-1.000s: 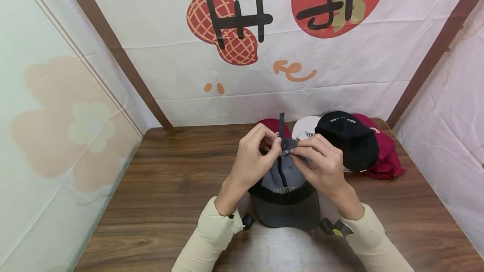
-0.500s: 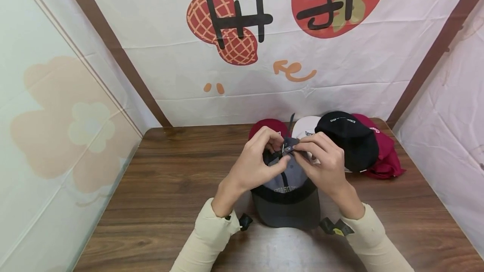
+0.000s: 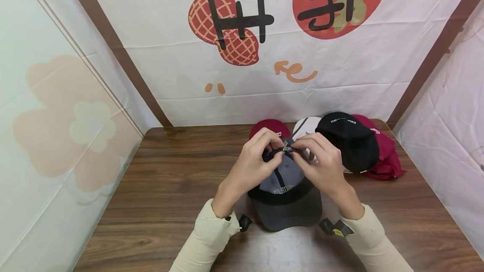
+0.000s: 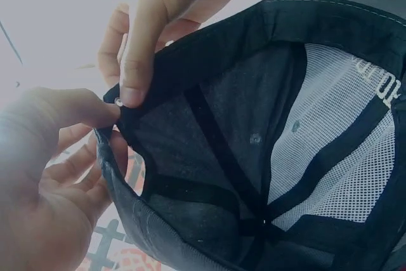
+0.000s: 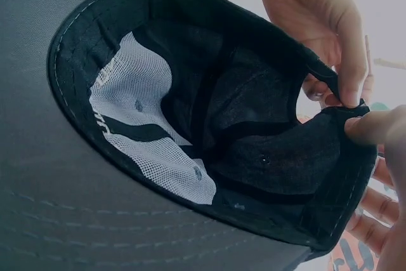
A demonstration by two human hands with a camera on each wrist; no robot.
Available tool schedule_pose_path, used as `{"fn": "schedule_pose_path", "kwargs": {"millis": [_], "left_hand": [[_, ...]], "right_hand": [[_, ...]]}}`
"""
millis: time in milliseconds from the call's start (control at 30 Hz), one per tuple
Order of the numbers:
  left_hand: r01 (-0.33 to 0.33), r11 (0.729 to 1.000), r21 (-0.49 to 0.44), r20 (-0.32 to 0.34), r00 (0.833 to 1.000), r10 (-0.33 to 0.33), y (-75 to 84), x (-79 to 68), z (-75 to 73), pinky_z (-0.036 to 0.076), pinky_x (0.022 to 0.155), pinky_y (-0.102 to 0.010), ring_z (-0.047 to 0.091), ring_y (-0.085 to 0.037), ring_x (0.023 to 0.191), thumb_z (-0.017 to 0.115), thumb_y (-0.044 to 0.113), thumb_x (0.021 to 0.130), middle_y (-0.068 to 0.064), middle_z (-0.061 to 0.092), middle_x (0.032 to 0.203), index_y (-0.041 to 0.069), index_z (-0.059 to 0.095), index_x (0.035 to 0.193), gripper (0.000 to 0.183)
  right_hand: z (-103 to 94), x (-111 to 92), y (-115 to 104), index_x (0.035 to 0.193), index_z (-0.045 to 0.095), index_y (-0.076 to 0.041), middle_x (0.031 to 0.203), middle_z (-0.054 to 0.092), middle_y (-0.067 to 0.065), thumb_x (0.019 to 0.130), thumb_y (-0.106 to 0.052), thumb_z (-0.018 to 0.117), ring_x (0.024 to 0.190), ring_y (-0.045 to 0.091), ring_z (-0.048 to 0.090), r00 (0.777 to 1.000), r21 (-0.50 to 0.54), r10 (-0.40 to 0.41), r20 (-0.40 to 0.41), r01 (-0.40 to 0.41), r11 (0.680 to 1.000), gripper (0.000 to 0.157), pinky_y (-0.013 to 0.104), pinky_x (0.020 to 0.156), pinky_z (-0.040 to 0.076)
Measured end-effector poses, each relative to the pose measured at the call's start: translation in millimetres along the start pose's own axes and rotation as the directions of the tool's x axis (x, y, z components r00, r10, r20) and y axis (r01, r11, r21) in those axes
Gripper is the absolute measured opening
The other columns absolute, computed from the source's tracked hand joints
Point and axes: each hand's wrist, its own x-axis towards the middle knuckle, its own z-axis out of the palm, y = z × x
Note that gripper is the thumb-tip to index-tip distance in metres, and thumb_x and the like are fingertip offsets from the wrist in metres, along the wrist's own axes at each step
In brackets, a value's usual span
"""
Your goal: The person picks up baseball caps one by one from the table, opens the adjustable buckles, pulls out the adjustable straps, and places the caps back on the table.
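Observation:
A dark grey baseball cap (image 3: 289, 211) is held with its inside facing me and its brim toward me, low over the table. Its back strap has a small metal buckle (image 3: 288, 148) between my fingertips. My left hand (image 3: 249, 165) pinches the strap on the buckle's left side; my right hand (image 3: 322, 158) pinches the band on the right. In the left wrist view, thumbs and fingertips meet at the band's edge, and pale mesh lining (image 4: 336, 125) shows inside. In the right wrist view, the strap (image 5: 322, 74) arches over the rear opening. The buckle is partly hidden by fingers.
Behind the hands lie a dark red cap (image 3: 269, 126), a white cap (image 3: 305, 125), a black cap (image 3: 345, 142) and a crimson cap (image 3: 387, 154), the right-hand ones overlapping. The wooden table (image 3: 162, 188) ends at a printed cloth wall (image 3: 181, 83).
The strap's loose end stood upright, then tilted right; now it leans before the white cap. My left fingers shifted, opened wider, then closed back at the buckle. The right hand barely moved.

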Motion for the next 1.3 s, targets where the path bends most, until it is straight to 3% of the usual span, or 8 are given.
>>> {"fn": "schedule_pose_path", "kwargs": {"millis": [133,300,467,567,900,1133,1300], "left_hand": [[-0.018,1.0,0.011,-0.008,1.0,0.018,-0.7,-0.1,1.0,0.056,0.081,-0.025,0.06,-0.017,0.093,0.075,-0.004,0.092,-0.006,0.066,0.105,0.006,0.068,0.1,0.015],[-0.032,0.998,0.046,-0.015,0.999,0.033,-1.0,-0.4,1.7,0.056,0.081,-0.025,0.061,-0.017,0.096,0.076,-0.002,0.092,-0.006,0.068,0.106,0.007,0.071,0.099,0.013],[-0.05,0.995,0.081,-0.042,0.998,0.054,-0.3,-0.7,1.5,0.056,0.079,-0.023,0.062,-0.016,0.096,0.078,-0.001,0.092,-0.004,0.07,0.104,0.007,0.073,0.098,0.011],[-0.062,0.995,0.08,-0.059,0.996,0.067,0.1,-0.3,1.6,0.057,0.079,-0.023,0.064,-0.017,0.096,0.079,-0.001,0.091,-0.005,0.071,0.103,0.007,0.074,0.098,0.011],[-0.078,0.995,0.059,-0.074,0.994,0.082,0.7,1.3,1.4,0.059,0.078,-0.024,0.065,-0.018,0.097,0.079,-0.002,0.09,-0.007,0.072,0.103,0.005,0.074,0.097,0.011],[-0.066,0.996,0.053,-0.079,0.994,0.071,-0.4,-0.3,1.0,0.058,0.078,-0.023,0.065,-0.017,0.093,0.078,-0.003,0.09,-0.007,0.072,0.103,0.005,0.074,0.098,0.012],[-0.053,0.998,0.044,-0.079,0.995,0.057,-1.6,-1.5,0.7,0.059,0.079,-0.023,0.064,-0.018,0.093,0.078,-0.003,0.09,-0.007,0.071,0.103,0.005,0.074,0.098,0.012]], "right_hand": [[0.7,-0.2,-0.3,0.098,0.078,-0.006,0.095,0.074,0.008,0.091,-0.013,0.08,0.076,0.019,0.06,1.0,-0.03,-0.031,0.001,0.031,0.999,0.01,0.025,0.059,0.047],[1.9,0.9,-2.7,0.097,0.078,-0.005,0.094,0.074,0.009,0.1,-0.024,0.072,0.08,0.022,0.065,0.995,-0.066,-0.095,-0.02,0.093,0.993,0.02,0.033,0.064,0.053],[2.7,1.2,-6.0,0.096,0.078,-0.003,0.093,0.076,0.009,0.09,-0.01,0.079,0.082,0.024,0.068,0.992,-0.08,-0.121,-0.036,0.118,0.99,0.009,0.037,0.068,0.058],[3.2,1.5,-7.6,0.095,0.077,-0.003,0.092,0.076,0.009,0.086,-0.005,0.08,0.081,0.023,0.068,0.993,-0.079,-0.113,-0.043,0.11,0.991,0.01,0.036,0.068,0.058],[3.9,2.3,-9.3,0.092,0.077,-0.002,0.09,0.077,0.009,0.085,-0.004,0.078,0.077,0.022,0.067,0.992,-0.087,-0.11,-0.067,0.104,0.991,0.007,0.036,0.064,0.056],[4.3,2.9,-9.5,0.092,0.08,-0.005,0.09,0.077,0.009,0.095,-0.015,0.071,0.075,0.022,0.067,0.99,-0.085,-0.114,-0.087,0.107,0.991,0.014,0.035,0.063,0.055],[3.4,2.7,-9.5,0.092,0.079,-0.004,0.09,0.077,0.009,0.087,-0.006,0.077,0.075,0.023,0.068,0.991,-0.091,-0.105,-0.084,0.097,0.991,0.006,0.036,0.063,0.057]]}}
